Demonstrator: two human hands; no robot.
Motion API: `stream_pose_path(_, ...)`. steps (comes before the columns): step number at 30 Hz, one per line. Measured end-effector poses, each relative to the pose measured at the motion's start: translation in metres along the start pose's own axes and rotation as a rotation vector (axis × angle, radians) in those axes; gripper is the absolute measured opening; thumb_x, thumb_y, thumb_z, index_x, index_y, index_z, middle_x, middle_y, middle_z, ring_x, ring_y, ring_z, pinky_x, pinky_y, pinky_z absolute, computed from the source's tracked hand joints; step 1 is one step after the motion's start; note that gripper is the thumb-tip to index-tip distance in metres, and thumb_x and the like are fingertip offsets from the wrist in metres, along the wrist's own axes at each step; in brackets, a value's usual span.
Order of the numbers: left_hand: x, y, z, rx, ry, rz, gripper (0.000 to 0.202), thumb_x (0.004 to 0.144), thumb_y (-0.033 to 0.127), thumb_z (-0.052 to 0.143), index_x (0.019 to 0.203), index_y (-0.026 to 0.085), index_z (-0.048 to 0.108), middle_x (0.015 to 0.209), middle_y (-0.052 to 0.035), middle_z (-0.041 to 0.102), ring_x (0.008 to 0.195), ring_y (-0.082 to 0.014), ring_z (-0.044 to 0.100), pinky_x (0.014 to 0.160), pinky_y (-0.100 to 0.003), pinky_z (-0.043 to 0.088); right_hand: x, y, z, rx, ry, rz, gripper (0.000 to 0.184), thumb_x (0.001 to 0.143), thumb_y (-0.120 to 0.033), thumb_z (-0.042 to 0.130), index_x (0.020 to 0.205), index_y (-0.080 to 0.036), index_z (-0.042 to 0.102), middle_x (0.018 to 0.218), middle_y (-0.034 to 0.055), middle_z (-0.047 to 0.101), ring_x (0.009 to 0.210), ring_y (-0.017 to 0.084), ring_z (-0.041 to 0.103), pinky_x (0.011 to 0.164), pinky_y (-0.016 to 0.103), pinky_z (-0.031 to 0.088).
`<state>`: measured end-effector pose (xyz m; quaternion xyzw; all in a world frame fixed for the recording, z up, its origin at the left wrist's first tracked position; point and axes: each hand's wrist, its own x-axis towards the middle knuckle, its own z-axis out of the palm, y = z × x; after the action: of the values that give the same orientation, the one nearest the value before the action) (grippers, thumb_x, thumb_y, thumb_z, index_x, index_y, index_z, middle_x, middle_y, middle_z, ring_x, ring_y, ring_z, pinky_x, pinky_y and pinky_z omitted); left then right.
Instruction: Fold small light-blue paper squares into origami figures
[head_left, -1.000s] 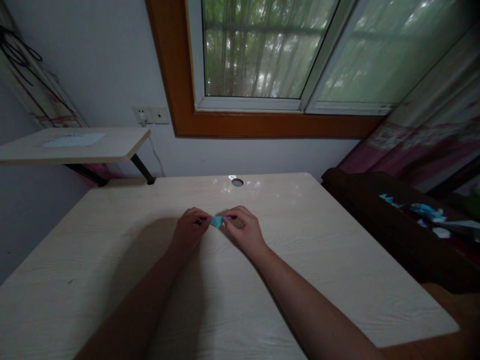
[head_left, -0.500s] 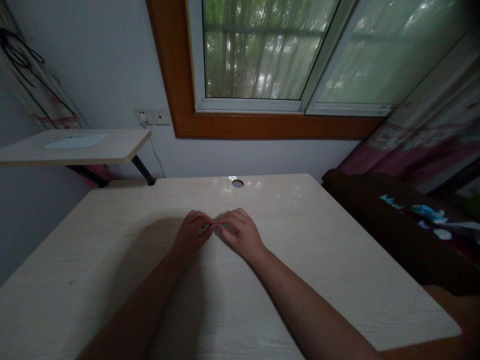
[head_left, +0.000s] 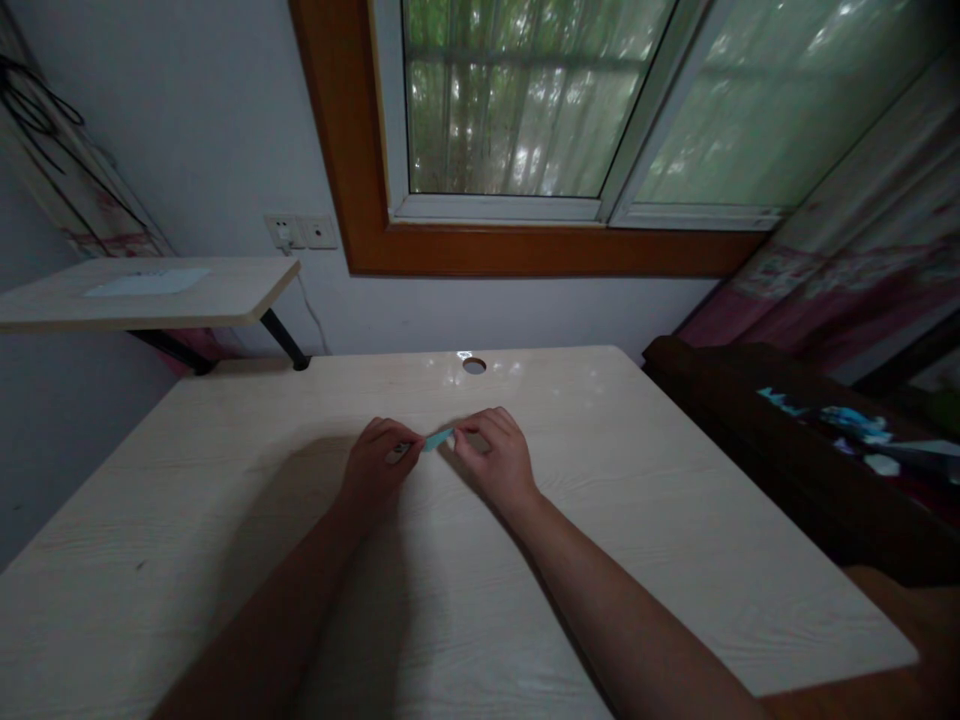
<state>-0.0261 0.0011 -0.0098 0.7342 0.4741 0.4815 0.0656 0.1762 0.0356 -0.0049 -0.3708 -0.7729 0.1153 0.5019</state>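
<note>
Both of my hands meet over the middle of a pale wooden desk (head_left: 225, 560). A small light-blue folded piece of paper (head_left: 437, 438) shows between them, low over the desktop. My left hand (head_left: 379, 462) has its fingers curled and pinches the paper's left end. My right hand (head_left: 496, 458) is closed too, with fingertips pinching the paper's right end. Most of the paper is hidden by the fingers.
A round cable hole (head_left: 474, 365) sits near the desk's far edge. A raised side shelf (head_left: 150, 290) with a white sheet stands at the left. Wall sockets (head_left: 301, 231) and a wood-framed window (head_left: 570, 130) lie behind. A dark bed frame (head_left: 795, 440) with scattered items borders the right.
Half a second ago my fingertips were pressed together and hid the paper. Now the hands have drawn slightly apart and the blue piece shows between them again.
</note>
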Motion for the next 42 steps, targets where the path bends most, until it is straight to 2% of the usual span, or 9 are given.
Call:
stream_pose_path(4,0.001,-0.002,-0.002,-0.039,0.020,-0.055,0.005,0.086,0.023,0.066,0.083,0.019,0.068,0.080,-0.0031,0.066,0.076,-0.0159,0.059,0.072,-0.030,0.049,0.002,0.007,-0.003,0.017,0.107,0.162,0.007,0.081,-0.014,0.064,0.079,-0.021,0.066,0.078,0.0030,0.065,0.078,0.020,0.058,0.074,0.034,0.045)
stream_pose_path(7,0.000,-0.004,-0.002,-0.078,0.019,-0.102,0.007,0.087,0.025,0.066,0.083,0.020,0.068,0.081,-0.0029,0.066,0.076,-0.0155,0.060,0.072,-0.029,0.050,0.002,0.008,-0.003,0.100,0.084,0.221,0.007,0.084,-0.017,0.063,0.081,-0.021,0.067,0.080,0.0031,0.065,0.078,0.019,0.058,0.072,0.032,0.046)
stream_pose_path(15,0.000,-0.004,0.000,-0.147,0.008,-0.146,0.007,0.086,0.028,0.066,0.084,0.022,0.069,0.082,-0.0025,0.066,0.077,-0.0154,0.062,0.070,-0.027,0.051,-0.003,0.000,0.006,0.332,-0.175,0.161,0.013,0.090,-0.029,0.064,0.100,-0.023,0.070,0.091,0.0055,0.066,0.085,0.020,0.060,0.078,0.033,0.049)
stream_pose_path(28,0.001,0.003,0.000,-0.228,-0.127,-0.155,0.011,0.088,0.025,0.061,0.080,0.019,0.066,0.078,-0.0018,0.062,0.072,-0.0135,0.059,0.067,-0.025,0.049,-0.004,-0.002,0.005,0.323,-0.196,0.118,0.013,0.092,-0.027,0.058,0.086,-0.021,0.068,0.082,0.0037,0.063,0.080,0.018,0.059,0.073,0.031,0.046)
stream_pose_path(34,0.003,0.005,-0.003,-0.213,-0.127,-0.183,0.011,0.085,0.022,0.061,0.075,0.018,0.064,0.074,-0.0011,0.061,0.068,-0.0130,0.058,0.063,-0.024,0.048,-0.003,-0.003,0.003,0.313,-0.133,0.169,0.017,0.092,-0.028,0.056,0.080,-0.021,0.066,0.078,0.0032,0.062,0.076,0.018,0.059,0.071,0.030,0.046)
stream_pose_path(42,0.002,-0.003,0.001,-0.207,-0.075,-0.234,0.011,0.084,0.022,0.062,0.074,0.019,0.066,0.075,-0.0014,0.062,0.068,-0.0130,0.059,0.063,-0.024,0.049,-0.003,0.010,0.004,0.406,0.100,0.376,0.019,0.088,-0.031,0.058,0.073,-0.020,0.062,0.073,0.0004,0.056,0.072,0.017,0.054,0.065,0.028,0.042)
